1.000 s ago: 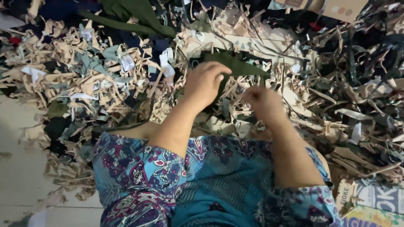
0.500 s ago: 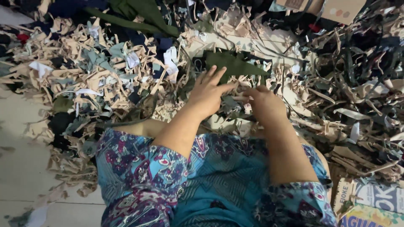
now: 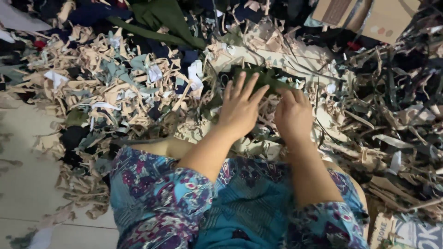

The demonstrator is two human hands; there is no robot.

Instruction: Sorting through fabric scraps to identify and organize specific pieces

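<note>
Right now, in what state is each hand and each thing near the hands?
left hand: fingers spread, flat on the scraps
right hand: curled, gripping the dark green cloth piece
dark green cloth piece: crumpled, lying on the pile
beige fabric strips: loose, tangled in a heap
brown cardboard box: lying flat on the scraps

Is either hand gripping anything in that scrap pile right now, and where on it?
The right hand pinches the near end of a dark green fabric strip. The left hand lies flat, fingers spread, on the strip, holding nothing.
</note>
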